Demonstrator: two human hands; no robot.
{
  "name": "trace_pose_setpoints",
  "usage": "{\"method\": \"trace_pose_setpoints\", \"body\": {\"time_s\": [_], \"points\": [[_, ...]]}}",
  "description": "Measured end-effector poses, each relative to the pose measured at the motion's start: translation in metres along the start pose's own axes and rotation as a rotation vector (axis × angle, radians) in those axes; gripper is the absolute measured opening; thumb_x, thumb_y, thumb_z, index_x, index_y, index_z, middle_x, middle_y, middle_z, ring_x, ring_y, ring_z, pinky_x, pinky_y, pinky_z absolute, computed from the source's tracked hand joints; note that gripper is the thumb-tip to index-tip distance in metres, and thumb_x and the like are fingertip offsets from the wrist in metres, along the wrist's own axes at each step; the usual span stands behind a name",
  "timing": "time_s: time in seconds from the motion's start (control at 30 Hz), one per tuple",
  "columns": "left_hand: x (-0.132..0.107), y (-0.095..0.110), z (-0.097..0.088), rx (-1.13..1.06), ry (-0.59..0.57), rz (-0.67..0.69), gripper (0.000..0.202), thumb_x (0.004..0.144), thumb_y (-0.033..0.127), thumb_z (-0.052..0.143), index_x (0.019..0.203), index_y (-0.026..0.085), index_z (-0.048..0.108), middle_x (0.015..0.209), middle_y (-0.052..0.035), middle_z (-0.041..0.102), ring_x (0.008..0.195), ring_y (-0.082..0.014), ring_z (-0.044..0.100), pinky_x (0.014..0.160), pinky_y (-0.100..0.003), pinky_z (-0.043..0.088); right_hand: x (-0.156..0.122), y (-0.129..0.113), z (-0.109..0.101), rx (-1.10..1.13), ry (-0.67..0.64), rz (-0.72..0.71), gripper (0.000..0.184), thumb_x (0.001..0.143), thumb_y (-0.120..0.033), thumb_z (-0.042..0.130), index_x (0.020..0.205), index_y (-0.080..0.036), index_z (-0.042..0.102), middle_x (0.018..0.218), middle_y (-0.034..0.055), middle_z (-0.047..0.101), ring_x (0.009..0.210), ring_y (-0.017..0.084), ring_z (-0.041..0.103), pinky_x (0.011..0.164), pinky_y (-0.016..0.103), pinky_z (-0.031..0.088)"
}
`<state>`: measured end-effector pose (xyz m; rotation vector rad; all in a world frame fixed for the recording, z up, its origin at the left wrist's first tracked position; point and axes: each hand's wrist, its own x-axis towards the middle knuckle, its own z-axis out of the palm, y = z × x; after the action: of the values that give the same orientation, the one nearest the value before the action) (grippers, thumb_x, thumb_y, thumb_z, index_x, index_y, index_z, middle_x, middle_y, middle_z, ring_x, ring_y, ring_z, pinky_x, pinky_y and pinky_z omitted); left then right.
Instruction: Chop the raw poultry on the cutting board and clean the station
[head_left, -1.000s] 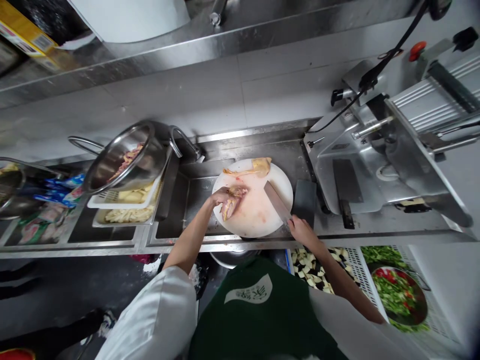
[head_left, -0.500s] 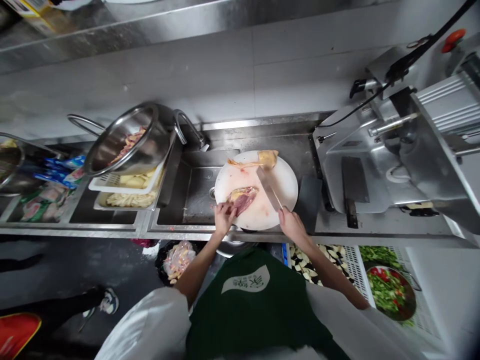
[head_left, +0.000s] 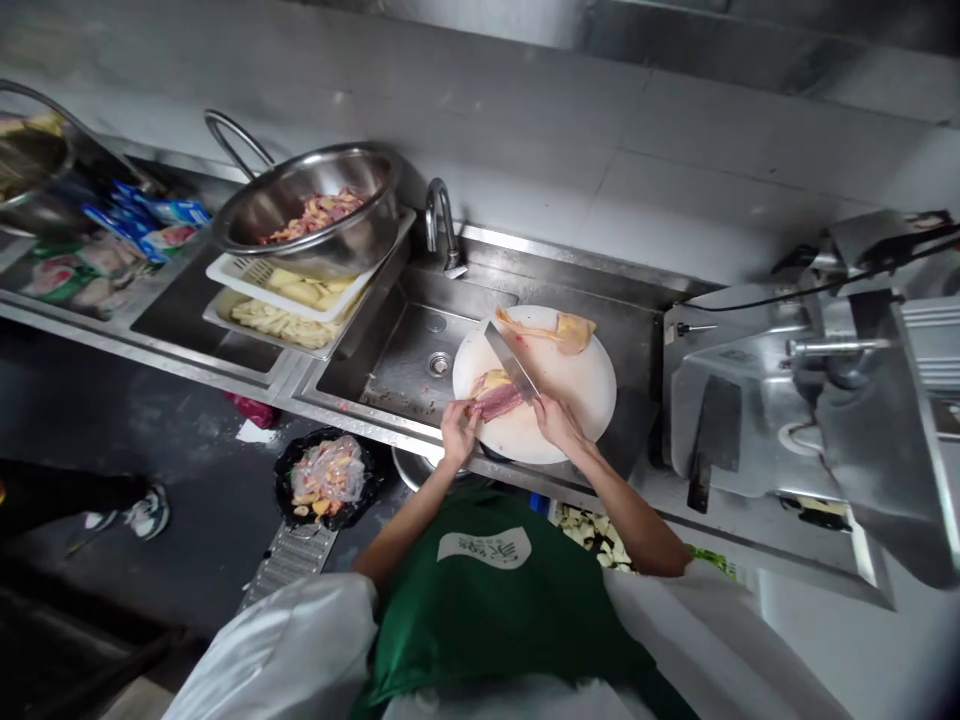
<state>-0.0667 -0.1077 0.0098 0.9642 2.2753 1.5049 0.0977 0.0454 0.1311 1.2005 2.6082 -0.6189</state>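
Note:
A round white cutting board [head_left: 555, 430] lies over the right edge of the sink. On its near left part is a piece of raw poultry [head_left: 496, 398], dark red with yellow skin. My left hand [head_left: 459, 432] closes its fingers on the left end of that piece. In my right hand [head_left: 559, 424] is the handle of a cleaver [head_left: 512, 362]. Its blade slants up and to the left, over or against the right part of the meat; whether it touches cannot be made out. A poultry leg [head_left: 571, 334] with yellow skin lies at the board's far side.
Left of the sink [head_left: 397, 365], a steel bowl [head_left: 315, 225] of cut meat sits on trays of pale cut vegetables. A second cleaver [head_left: 716, 430] lies by the slicing machine [head_left: 885, 420] at right. A black-lined bin [head_left: 328, 480] stands below; a person's shoe [head_left: 148, 512] is at left.
The cleaver has moved left from the bare middle of the board to the meat. My head view has turned, so the whole counter appears tilted and shifted. My left hand stays at the meat.

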Motion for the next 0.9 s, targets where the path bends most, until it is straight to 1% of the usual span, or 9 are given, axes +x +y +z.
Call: {"method": "trace_pose_setpoints", "body": {"time_s": [0.13,0.23,0.3,0.4,0.47,0.53,0.63,0.77,0.9], "points": [[-0.003,-0.002,0.001,-0.002,0.012,0.001,0.021,0.1,0.037,0.062,0.091,0.022,0.074,0.099,-0.0098,0.07,0.102,-0.024,0.066,0.102,-0.041,0.053,-0.002,-0.009,-0.044,0.078,0.344,-0.077,0.044,0.112,-0.037,0.028,0.115,-0.012,0.065,0.095,0.0186,0.076,0.09,0.029,0.074,0.079,0.032,0.047],[-0.003,-0.005,0.003,0.029,-0.006,-0.01,0.019,0.1,0.034,0.062,0.091,0.022,0.074,0.101,-0.0097,0.071,0.106,-0.0244,0.065,0.105,-0.041,0.051,0.002,-0.012,-0.049,0.166,0.583,-0.054,0.05,0.113,-0.039,0.024,0.123,-0.01,0.063,0.096,0.0199,0.075,0.094,0.031,0.073,0.081,0.035,0.05],[-0.003,-0.006,0.003,0.05,-0.028,-0.016,0.019,0.1,0.033,0.062,0.092,0.022,0.075,0.103,-0.01,0.071,0.108,-0.0247,0.065,0.105,-0.041,0.05,0.005,-0.012,-0.028,0.183,0.492,-0.004,0.047,0.112,-0.036,0.027,0.123,-0.008,0.064,0.099,0.0212,0.076,0.096,0.031,0.073,0.083,0.035,0.051],[-0.001,-0.006,0.003,0.093,-0.057,0.005,0.021,0.102,0.033,0.059,0.099,0.022,0.076,0.111,-0.0111,0.071,0.113,-0.0256,0.063,0.106,-0.042,0.048,0.012,-0.011,0.017,0.175,0.105,0.024,0.039,0.109,-0.028,0.036,0.124,-0.01,0.067,0.106,0.0198,0.077,0.101,0.029,0.073,0.086,0.032,0.053],[0.002,-0.005,0.004,0.135,-0.112,0.061,0.023,0.102,0.035,0.06,0.111,0.022,0.076,0.121,-0.012,0.07,0.12,-0.0269,0.06,0.108,-0.043,0.045,0.018,-0.01,0.038,0.156,-0.052,0.009,0.039,0.108,-0.025,0.038,0.133,-0.011,0.065,0.116,0.0185,0.077,0.109,0.028,0.072,0.09,0.03,0.052],[0.005,-0.003,0.006,0.203,-0.212,0.122,0.029,0.102,0.038,0.062,0.123,0.023,0.074,0.131,-0.0121,0.068,0.127,-0.0289,0.056,0.111,-0.045,0.042,0.024,-0.009,0.045,0.128,-0.08,0.0,0.041,0.109,-0.025,0.039,0.14,-0.01,0.061,0.125,0.0192,0.074,0.117,0.028,0.07,0.096,0.031,0.051],[0.01,0.0,0.01,0.326,-0.317,0.136,0.031,0.103,0.04,0.061,0.127,0.025,0.073,0.136,-0.0118,0.068,0.132,-0.0316,0.052,0.113,-0.048,0.037,0.023,-0.004,0.037,0.105,-0.087,-0.003,0.043,0.109,-0.026,0.039,0.145,-0.009,0.057,0.13,0.0197,0.072,0.122,0.028,0.068,0.1,0.03,0.048],[0.01,-0.001,0.014,0.388,-0.302,0.142,0.033,0.104,0.04,0.057,0.129,0.024,0.072,0.136,-0.0124,0.068,0.13,-0.0326,0.053,0.113,-0.049,0.035,-0.006,0.01,0.029,0.073,-0.141,0.01,0.038,0.11,-0.026,0.038,0.134,-0.01,0.063,0.124,0.0198,0.074,0.117,0.028,0.07,0.094,0.029,0.048],[0.009,-0.003,0.013,0.419,-0.31,0.193,0.033,0.105,0.04,0.056,0.128,0.023,0.072,0.135,-0.0114,0.07,0.129,-0.0315,0.055,0.112,-0.048,0.036,-0.025,0.011,0.037,0.03,-0.193,0.085,0.038,0.111,-0.028,0.036,0.125,-0.009,0.066,0.118,0.0224,0.075,0.111,0.029,0.072,0.09,0.03,0.047]]}}
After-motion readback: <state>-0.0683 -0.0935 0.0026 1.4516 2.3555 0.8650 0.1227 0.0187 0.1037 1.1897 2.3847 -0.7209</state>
